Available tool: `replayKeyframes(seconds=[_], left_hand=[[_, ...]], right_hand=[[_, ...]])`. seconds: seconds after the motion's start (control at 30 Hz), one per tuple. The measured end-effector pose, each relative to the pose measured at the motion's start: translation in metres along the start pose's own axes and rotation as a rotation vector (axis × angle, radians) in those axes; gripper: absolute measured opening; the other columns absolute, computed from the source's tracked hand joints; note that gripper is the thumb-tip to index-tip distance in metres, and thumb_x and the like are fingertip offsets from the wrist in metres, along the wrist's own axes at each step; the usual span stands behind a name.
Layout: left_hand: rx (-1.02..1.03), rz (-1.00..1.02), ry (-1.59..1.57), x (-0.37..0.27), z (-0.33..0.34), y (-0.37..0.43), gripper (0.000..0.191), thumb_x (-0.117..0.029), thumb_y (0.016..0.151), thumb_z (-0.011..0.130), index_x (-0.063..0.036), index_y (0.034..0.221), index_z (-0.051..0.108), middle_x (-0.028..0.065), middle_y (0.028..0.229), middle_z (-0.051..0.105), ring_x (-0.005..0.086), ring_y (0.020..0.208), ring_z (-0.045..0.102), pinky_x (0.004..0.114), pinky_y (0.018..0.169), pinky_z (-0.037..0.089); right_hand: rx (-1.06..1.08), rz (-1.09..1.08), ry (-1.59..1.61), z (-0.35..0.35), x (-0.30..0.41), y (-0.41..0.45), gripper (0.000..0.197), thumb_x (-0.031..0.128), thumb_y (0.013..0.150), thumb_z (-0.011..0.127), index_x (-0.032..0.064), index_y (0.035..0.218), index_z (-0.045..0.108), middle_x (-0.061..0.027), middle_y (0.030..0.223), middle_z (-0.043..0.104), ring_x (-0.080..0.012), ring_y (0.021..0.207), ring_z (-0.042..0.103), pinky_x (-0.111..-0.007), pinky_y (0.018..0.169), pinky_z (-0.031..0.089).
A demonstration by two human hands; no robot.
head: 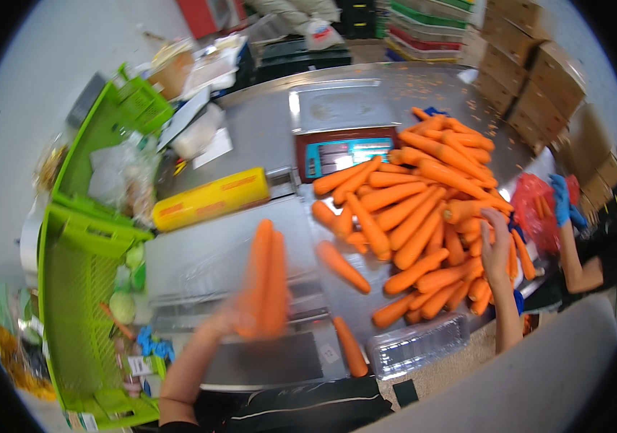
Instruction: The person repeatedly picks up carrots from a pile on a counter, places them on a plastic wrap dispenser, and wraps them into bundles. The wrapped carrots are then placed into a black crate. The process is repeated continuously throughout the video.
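My left hand (227, 319), blurred, grips a bundle of long orange carrots (266, 270) above the wrapping machine (205, 265). On the right, my right hand (495, 243) reaches over the side of a large carrot pile (416, 216). Its fingers overlap the carrots, and I cannot see whether they grip one. Two loose carrots lie apart from the heap: one carrot (343, 268) left of it, another carrot (350, 346) near the front edge. A clear plastic tray (419, 346) sits in front of the pile.
A yellow film roll (211, 199) lies behind the machine's plate, near a weighing scale (343, 108). Green crates (70, 303) with bags and scraps line the left. A co-worker's blue-gloved hand (560, 200) is beside a red plastic bag (533, 208). Cardboard boxes (546, 92) stand behind.
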State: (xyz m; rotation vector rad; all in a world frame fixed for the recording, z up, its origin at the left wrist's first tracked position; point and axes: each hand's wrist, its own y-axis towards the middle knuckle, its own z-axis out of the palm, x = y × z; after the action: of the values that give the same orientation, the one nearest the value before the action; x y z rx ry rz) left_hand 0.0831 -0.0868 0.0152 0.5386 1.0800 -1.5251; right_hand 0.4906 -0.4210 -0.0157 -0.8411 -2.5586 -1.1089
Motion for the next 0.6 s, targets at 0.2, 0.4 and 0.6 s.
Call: replayKeyframes(seconds=[0.2,0.4,0.6], left_hand=[[-0.470,0.112,1.161,-0.067,-0.094,-0.060,0.095,-0.029,0.065,0.076,-0.0070,0.147,0.034,0.0162,0.137,0.048,0.0316,0.124,0.048,0.041,0.105,0.038],[-0.491,-0.049,1.653,-0.032,-0.120,-0.061,0.082,-0.032,0.071,0.074,-0.0128,0.144,0.042,0.0166,0.129,0.050,0.0331,0.121,0.045,0.044,0.105,0.034],[-0.802,0.343,1.495,0.028,-0.139,-0.073,0.060,-0.035,0.085,0.066,-0.0088,0.136,0.050,0.0172,0.138,0.045,0.0362,0.129,0.041,0.045,0.109,0.030]], right_hand=[[0.329,-0.256,0.167,0.064,0.101,0.009,0.014,0.001,0.084,0.064,-0.0008,0.098,0.063,-0.0179,0.099,0.063,-0.0361,0.091,0.061,-0.040,0.079,0.051],[0.594,-0.437,0.006,0.175,0.148,0.016,0.048,0.019,0.078,0.074,0.0046,0.119,0.053,-0.0160,0.123,0.051,-0.0342,0.112,0.050,-0.045,0.093,0.041],[0.723,-0.547,-0.282,0.229,0.138,0.007,0.067,0.025,0.077,0.075,0.0111,0.136,0.046,-0.0193,0.139,0.044,-0.0357,0.131,0.038,-0.052,0.107,0.029]])
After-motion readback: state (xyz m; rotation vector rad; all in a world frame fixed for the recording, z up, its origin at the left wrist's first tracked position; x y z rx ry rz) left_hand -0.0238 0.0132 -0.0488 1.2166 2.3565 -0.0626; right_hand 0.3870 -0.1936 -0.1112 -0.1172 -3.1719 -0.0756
